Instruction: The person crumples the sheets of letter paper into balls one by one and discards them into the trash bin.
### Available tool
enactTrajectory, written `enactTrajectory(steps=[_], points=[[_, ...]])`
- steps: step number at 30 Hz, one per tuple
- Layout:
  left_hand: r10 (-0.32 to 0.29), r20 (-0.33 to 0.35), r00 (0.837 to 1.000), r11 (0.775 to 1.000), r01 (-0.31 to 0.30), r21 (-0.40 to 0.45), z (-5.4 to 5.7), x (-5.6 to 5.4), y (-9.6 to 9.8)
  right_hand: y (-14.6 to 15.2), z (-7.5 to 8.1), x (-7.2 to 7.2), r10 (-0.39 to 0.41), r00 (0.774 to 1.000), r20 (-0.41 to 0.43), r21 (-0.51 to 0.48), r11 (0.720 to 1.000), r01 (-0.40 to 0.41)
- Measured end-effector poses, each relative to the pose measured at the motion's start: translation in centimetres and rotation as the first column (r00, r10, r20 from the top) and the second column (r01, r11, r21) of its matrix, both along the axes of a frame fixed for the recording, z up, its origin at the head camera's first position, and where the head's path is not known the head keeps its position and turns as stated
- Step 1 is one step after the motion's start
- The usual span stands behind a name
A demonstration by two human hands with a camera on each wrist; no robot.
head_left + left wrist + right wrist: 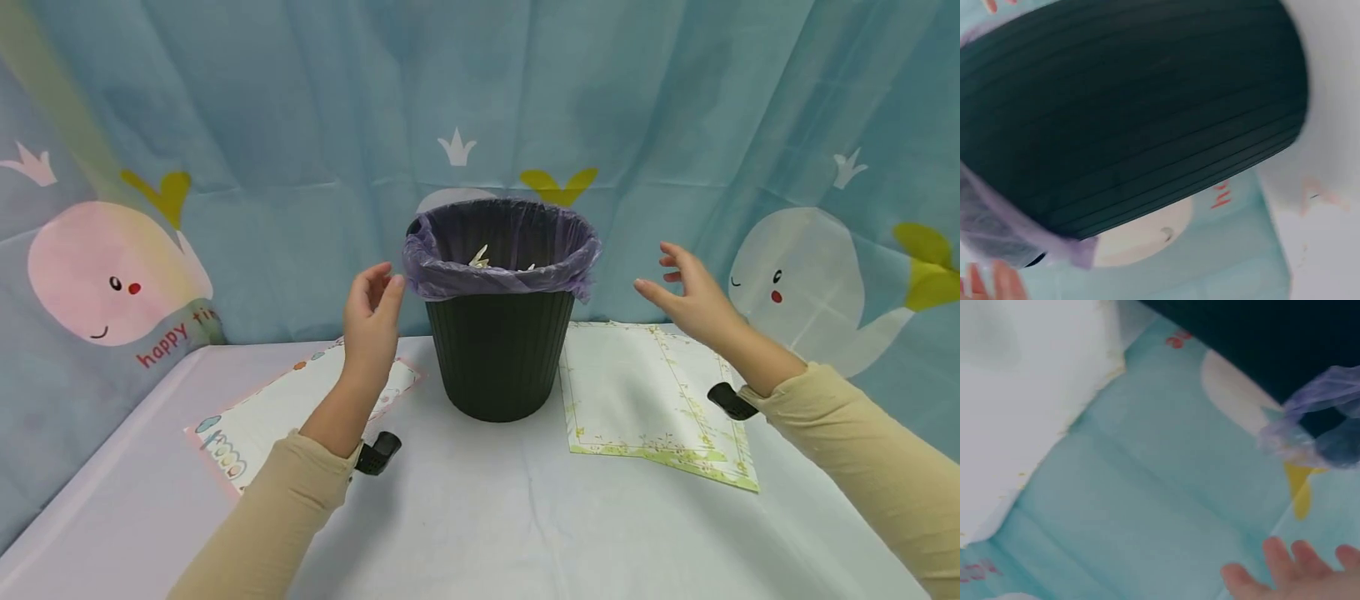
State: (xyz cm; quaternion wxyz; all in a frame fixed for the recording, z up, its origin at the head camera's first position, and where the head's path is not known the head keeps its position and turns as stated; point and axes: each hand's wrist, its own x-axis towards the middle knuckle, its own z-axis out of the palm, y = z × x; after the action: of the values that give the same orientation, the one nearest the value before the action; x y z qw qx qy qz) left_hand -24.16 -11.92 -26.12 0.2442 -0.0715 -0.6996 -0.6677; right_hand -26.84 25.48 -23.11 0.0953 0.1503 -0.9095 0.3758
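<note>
A dark ribbed trash can [498,354] stands upright at the middle back of the table in the head view. Its rim is covered by a purple plastic bag [480,282], folded over the outside. Some pale scraps [480,257] show inside. My left hand [372,321] is raised just left of the bag's edge, fingers loosely bent and holding nothing. To the right, farther from the can, my right hand [693,296] hangs in the air with thumb and fingers spread apart. In the left wrist view the can's side [1135,112] fills most of the picture.
Pink-edged paper [273,408] lies on the table left of the can. On the right are overlapping sheets with green floral borders [637,400]. A blue curtain [315,100] with cartoon whales hangs close behind. Each wrist wears a small black device [378,452].
</note>
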Motion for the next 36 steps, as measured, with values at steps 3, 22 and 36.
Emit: enactTrajectory(steps=[3,22,36], points=[[-0.027,-0.101,0.994,1.0,0.028,0.008,-1.9,0.8,0.4,1.4,-1.5,-0.5,0.034,0.998,0.06,0.045,0.998,-0.037],[-0.44,0.47,0.765,0.509,0.644,-0.571,-9.2,1.3,9.2,9.1,-13.3,-4.6,0.196,0.875,0.443,0.154,0.944,-0.29],[-0.178,0.593,0.785,0.159,0.617,-0.77,-11.8,-1.8,18.0,8.9,-15.5,-4.7,0.073,0.877,0.474,0.349,0.899,-0.264]])
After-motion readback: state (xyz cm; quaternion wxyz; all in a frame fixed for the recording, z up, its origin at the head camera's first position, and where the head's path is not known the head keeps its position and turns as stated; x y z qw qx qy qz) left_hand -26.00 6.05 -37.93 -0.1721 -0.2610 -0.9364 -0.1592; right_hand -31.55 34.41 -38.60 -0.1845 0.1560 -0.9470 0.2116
